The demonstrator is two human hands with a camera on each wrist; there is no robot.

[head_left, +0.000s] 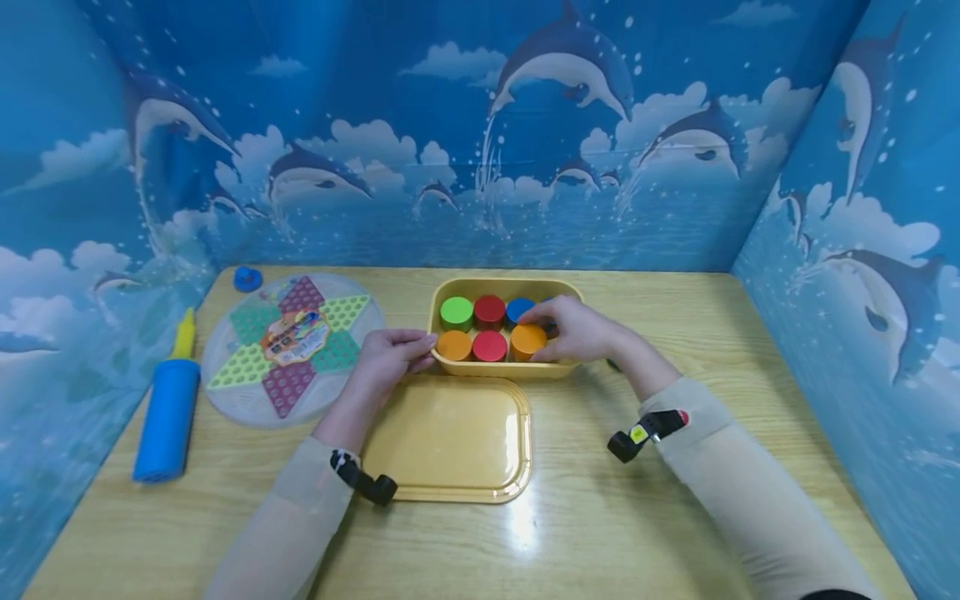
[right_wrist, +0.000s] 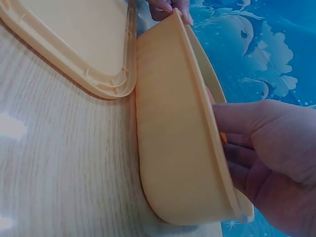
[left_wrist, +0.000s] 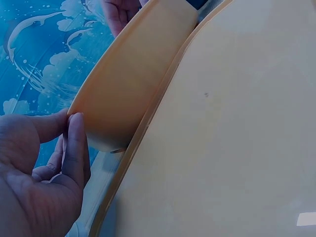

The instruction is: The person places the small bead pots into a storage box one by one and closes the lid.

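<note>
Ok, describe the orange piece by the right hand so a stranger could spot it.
On the table, find the yellow tub behind the lid. In its front row, right of the red piece, sits an orange piece. Unlike its orange twin, it has the right hand around it.

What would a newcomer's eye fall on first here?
Probably the brightly coloured cylinders in the yellow tub toward the back of the table, where the left hand pinches the tub's edge and the right hand grips an orange cylinder. Behind rises a blue dolphin backdrop, and a star-patterned board lies left of the tub.
</note>
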